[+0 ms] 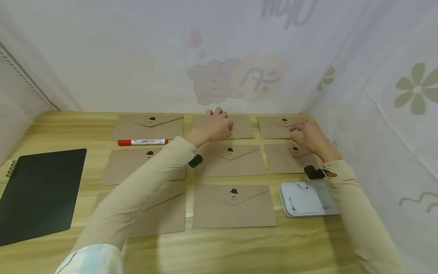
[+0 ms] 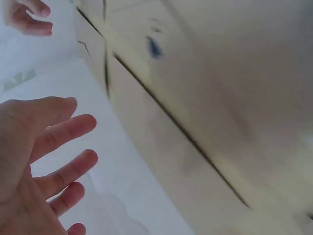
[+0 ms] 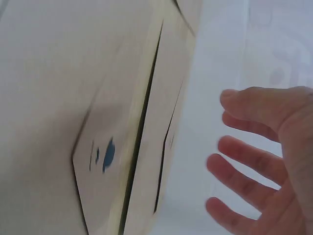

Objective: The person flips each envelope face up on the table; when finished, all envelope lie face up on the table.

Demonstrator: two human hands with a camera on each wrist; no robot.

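Brown paper envelopes lie flap side up in rows, most with a small black hat printed on the flap. My left hand point(image 1: 217, 126) hovers over the back-middle envelope point(image 1: 243, 127), hiding part of it. Its fingers are loosely bent and hold nothing in the left wrist view. Over the right column, my right hand point(image 1: 310, 137) is above the edges of the back-right envelope point(image 1: 270, 129) and the envelope in front of it point(image 1: 280, 161). Nothing is between its spread fingers point(image 3: 244, 181) in the right wrist view. The middle envelope point(image 1: 229, 167) lies nearer the body.
A red-and-white marker point(image 1: 145, 142) lies by the back-left envelope point(image 1: 147, 131). On the left is a black spiral notebook point(image 1: 44, 190); a scuffed white flat case point(image 1: 304, 201) lies front right, partly under the right forearm. Patterned white curtains point(image 1: 137, 57) border the wooden table point(image 1: 205, 251).
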